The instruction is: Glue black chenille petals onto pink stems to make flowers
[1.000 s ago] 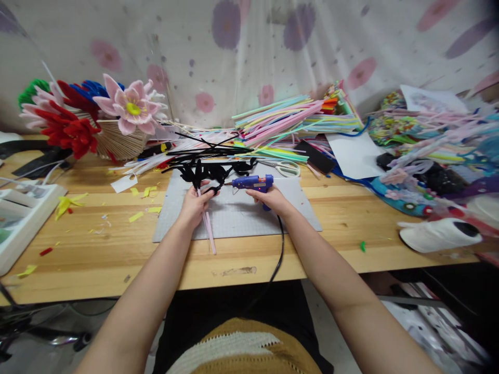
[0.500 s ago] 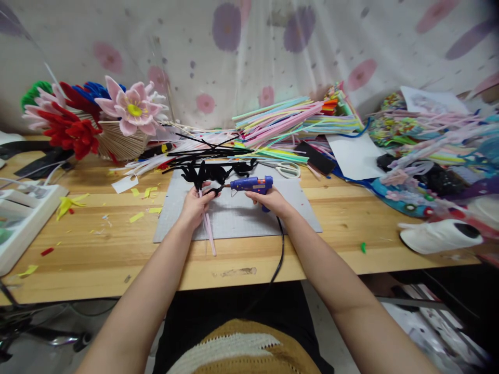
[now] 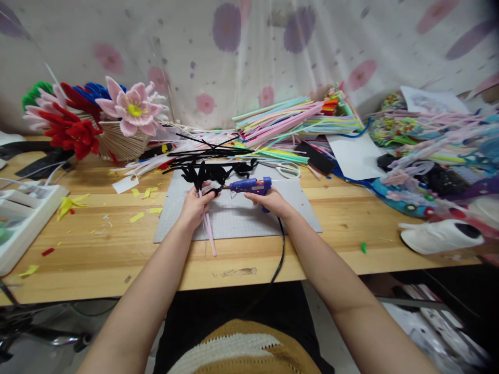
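Note:
My left hand (image 3: 194, 207) is closed around the stem of a black pipe-cleaner flower (image 3: 195, 175). Pale pink stems (image 3: 209, 234) stick out below that hand. A separate black petal piece (image 3: 213, 191) shows at its fingertips. My right hand (image 3: 268, 199) grips a blue hot glue gun (image 3: 250, 185), with the nozzle pointing left and at or very near the black petal piece; contact is hard to make out. Other black petal pieces (image 3: 245, 167) lie just behind, on the grey cutting mat (image 3: 237, 221).
Black pipe cleaners (image 3: 210, 151), white-handled scissors (image 3: 288, 170) and bundled coloured pipe cleaners (image 3: 284, 122) lie behind the mat. Finished flowers (image 3: 134, 110) stand back left. A white tray (image 3: 23, 223) sits at left, a white mouse-shaped object (image 3: 440, 236) at right. The gun's black cord (image 3: 281, 254) drops over the front edge.
The glue gun has shifted very slightly left, toward the black petal piece. Both hands keep their hold, and nothing else visibly moves.

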Demonstrator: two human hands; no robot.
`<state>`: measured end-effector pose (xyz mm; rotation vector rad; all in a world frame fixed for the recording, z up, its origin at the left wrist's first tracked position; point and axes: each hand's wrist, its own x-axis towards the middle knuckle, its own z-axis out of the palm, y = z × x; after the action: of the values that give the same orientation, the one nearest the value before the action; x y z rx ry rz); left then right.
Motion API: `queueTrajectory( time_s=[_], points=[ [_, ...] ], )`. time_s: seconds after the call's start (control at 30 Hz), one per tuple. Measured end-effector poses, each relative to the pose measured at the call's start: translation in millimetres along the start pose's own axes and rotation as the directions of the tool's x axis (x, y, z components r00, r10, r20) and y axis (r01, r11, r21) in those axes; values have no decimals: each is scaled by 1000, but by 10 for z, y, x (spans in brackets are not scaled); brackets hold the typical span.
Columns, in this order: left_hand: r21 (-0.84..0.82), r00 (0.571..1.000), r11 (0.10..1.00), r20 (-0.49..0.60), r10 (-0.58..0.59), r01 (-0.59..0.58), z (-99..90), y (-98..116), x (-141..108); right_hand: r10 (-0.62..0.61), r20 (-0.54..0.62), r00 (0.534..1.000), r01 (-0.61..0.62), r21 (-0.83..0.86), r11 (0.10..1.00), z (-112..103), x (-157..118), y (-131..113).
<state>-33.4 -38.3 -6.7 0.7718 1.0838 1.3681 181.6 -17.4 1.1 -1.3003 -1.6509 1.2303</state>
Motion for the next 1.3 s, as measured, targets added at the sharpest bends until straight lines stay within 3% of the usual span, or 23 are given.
queueTrajectory(
  time_s=[0.17,0.4,0.67,0.83,0.97,1.03,1.1,1.23,1.3],
  points=[
    [8,1000,1000,1,-1,1,-3,2,3,-3,-77,997,2,-3,1000,-26,27,24],
    [7,1000,1000,11,5,-6,-7,-3,9,-13,-10,1000,13,1,1000,-8,-6,-8],
    [-2,1000,1000,19,-5,5,-19,-12,19,19,-98,995,-28,-99,995,-49,2,-9],
    [-17,1000,1000,11,-10,10,-28,-3,12,26,-206,978,-48,-105,993,-413,-154,-44],
    [-32,1000,999,13,-20,20,-34,6,16,25,-372,928,-76,-124,989,-912,-244,165],
    [-43,1000,999,22,-22,23,-34,12,20,106,-385,917,-184,-174,967,-1076,-244,305],
    [-55,999,998,27,-26,27,-33,18,21,131,-426,895,-243,-221,944,-1135,-211,422],
    [-83,999,996,17,-36,37,-33,29,9,47,-526,850,-245,-314,917,-1069,-87,530],
    [-104,999,994,15,-40,42,-31,35,1,42,-528,848,-285,-388,876,-1048,-45,527]
  ],
)
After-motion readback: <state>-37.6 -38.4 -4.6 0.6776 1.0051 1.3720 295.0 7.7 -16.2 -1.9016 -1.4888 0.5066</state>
